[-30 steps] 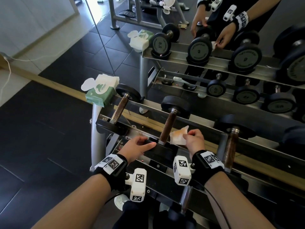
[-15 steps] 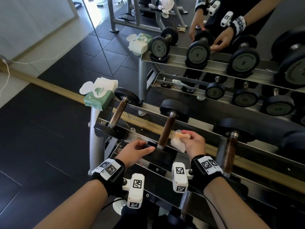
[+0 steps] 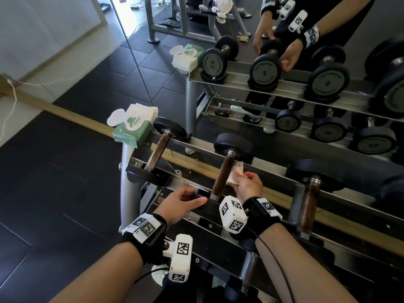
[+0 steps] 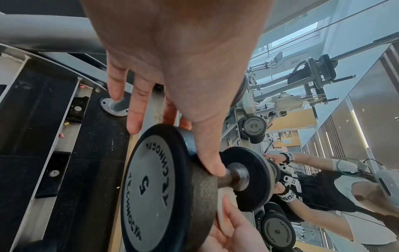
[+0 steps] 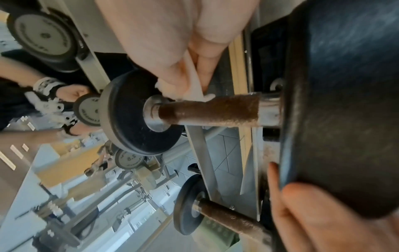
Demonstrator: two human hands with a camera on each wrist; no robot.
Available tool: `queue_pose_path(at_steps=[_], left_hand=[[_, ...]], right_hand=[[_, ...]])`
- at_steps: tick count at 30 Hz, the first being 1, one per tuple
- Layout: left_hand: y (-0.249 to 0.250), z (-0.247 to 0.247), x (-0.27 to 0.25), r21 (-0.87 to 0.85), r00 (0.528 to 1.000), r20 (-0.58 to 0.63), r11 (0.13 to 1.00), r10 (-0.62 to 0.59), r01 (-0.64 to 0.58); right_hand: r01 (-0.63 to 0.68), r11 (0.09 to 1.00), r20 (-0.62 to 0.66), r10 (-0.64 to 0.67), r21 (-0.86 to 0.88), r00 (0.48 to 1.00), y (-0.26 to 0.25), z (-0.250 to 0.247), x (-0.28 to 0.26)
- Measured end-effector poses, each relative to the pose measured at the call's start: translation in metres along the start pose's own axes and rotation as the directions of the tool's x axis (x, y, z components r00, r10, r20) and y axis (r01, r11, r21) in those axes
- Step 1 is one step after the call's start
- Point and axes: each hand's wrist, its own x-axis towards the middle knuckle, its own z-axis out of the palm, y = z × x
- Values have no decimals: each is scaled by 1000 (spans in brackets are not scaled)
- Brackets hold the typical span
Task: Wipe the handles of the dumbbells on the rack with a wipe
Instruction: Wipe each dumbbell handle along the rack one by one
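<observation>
Three dumbbells lie on the top tier of the rack (image 3: pixel 271 171), each with a rusty brown handle. My right hand (image 3: pixel 248 185) pinches a white wipe (image 3: pixel 235 174) and presses it on the right side of the middle handle (image 3: pixel 223 177), about halfway up. The right wrist view shows the wipe (image 5: pixel 194 85) touching that handle (image 5: pixel 207 110) close to the far plate. My left hand (image 3: pixel 181 201) rests on the near plate (image 4: pixel 151 184), marked 5, with straight fingers and the thumb (image 4: pixel 210 163) across its rim.
A green pack of wipes (image 3: pixel 133 130) sits on the rack's left end beside the left dumbbell (image 3: pixel 157 149). The right dumbbell (image 3: pixel 308 206) lies close to my right wrist. A mirror behind doubles the rack. Lower tiers hold more dumbbells.
My right hand has carried the wipe a little up the middle handle toward the far plate and pressed it on. The left hand has stayed on the near plate.
</observation>
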Motion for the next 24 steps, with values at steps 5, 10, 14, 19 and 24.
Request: queue_pose_path(at_steps=[5, 10, 14, 19, 24], left_hand=[[2, 0, -1, -1, 1000, -2, 1000, -3, 3], [0, -2, -1, 14, 1000, 7, 1000, -3, 3], [-1, -2, -1, 4, 1000, 19, 1000, 4, -4], [-2, -3, 0, -34, 1000, 20, 999, 9, -8], [-4, -5, 2, -34, 999, 42, 999, -1, 2]], right_hand=[[106, 993, 49, -104, -60, 993, 5, -4, 2], [197, 959, 3, -201, -202, 980, -2, -13, 14], [249, 936, 68, -240, -250, 968, -2, -3, 6], [194, 951, 225, -139, -242, 964, 19, -10, -14], [26, 991, 231, 5, -131, 973, 17, -34, -12]])
